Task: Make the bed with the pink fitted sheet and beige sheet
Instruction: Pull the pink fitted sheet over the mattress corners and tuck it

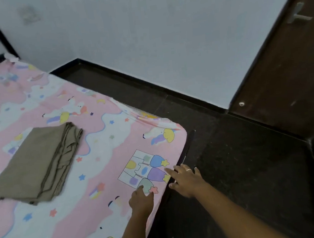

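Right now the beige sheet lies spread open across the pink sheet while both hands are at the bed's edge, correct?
No. The head view shows the beige sheet folded on the pink sheet; the left hand and right hand are at the bed's edge.

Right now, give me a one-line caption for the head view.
Left hand presses the pink fitted sheet, right hand at its edge; folded beige sheet lies on it.

Folded beige sheet (36, 165) on pink fitted sheet (97, 142) — left hand (141, 199), right hand (187, 181) at its edge
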